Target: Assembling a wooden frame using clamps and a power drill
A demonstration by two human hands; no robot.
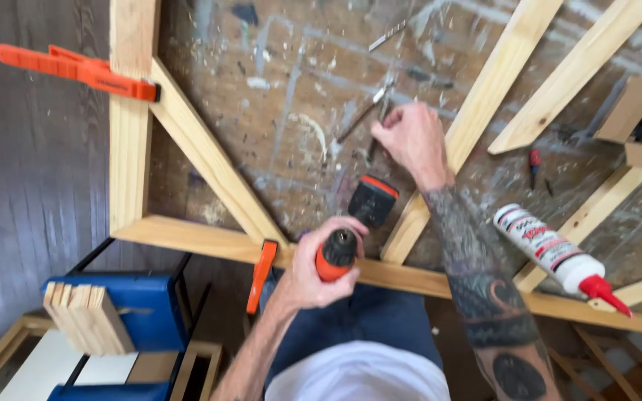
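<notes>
The left hand [313, 267] is wrapped tight around the grip of an orange-and-black cordless drill [351, 230] — fingers curled fully closed, the orange chuck end facing the camera and the black battery block pointing away toward the bench. The drill sits just above the near rail of a pale softwood frame [187, 238], close to where a diagonal brace meets that rail.

The right hand [410, 137], on a tattooed forearm, reaches farther out over the paint-spattered, scarred workbench top [291, 82]. Its fingers are bunched together, pinching at small metal bits [377, 100] lying on the bench; whether it has 1 actually gripped cannot be told, since the fingertips hide the contact.

2 orange bar clamps hold the frame: 1 clamp [76, 70] across the upright at the far left, another clamp [261, 275] on the near rail just left of the drill hand. A white glue bottle with a red nozzle [555, 252] lies on its side across the slats at the right, well apart from both hands. More pale wooden slats [499, 82] angle across the bench at the upper right. Below the bench at the left stands a blue stand [143, 304] with a stack of thin wooden pieces [87, 315] resting on it.
</notes>
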